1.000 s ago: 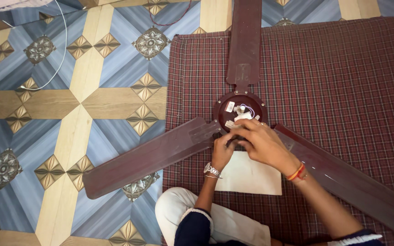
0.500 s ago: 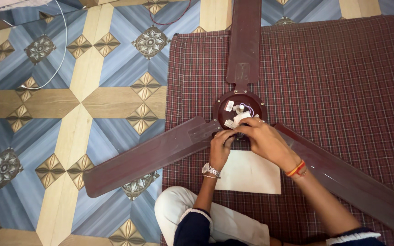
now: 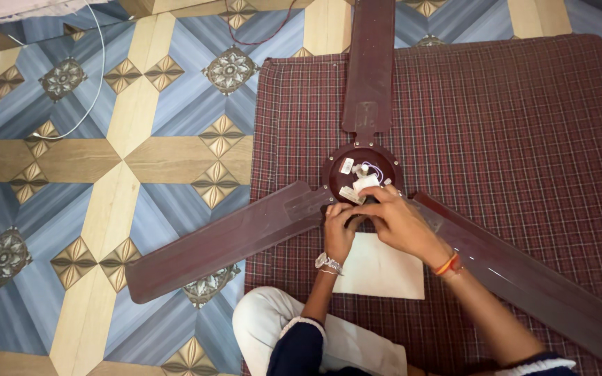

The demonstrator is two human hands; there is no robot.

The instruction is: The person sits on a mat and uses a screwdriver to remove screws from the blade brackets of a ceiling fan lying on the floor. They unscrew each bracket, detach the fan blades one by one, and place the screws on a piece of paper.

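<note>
We look down on a tiled floor (image 3: 92, 160) patterned in blue and tan bands with flower-like diamond motifs, filling the left half of the frame. Across the right half we see a dark red checked mat (image 3: 524, 139) spread flat over the tiles. At the upper left a thin white cable (image 3: 95, 83) curves over the floor, beside the edge of a pale cloth (image 3: 15, 10) in the corner.
</note>
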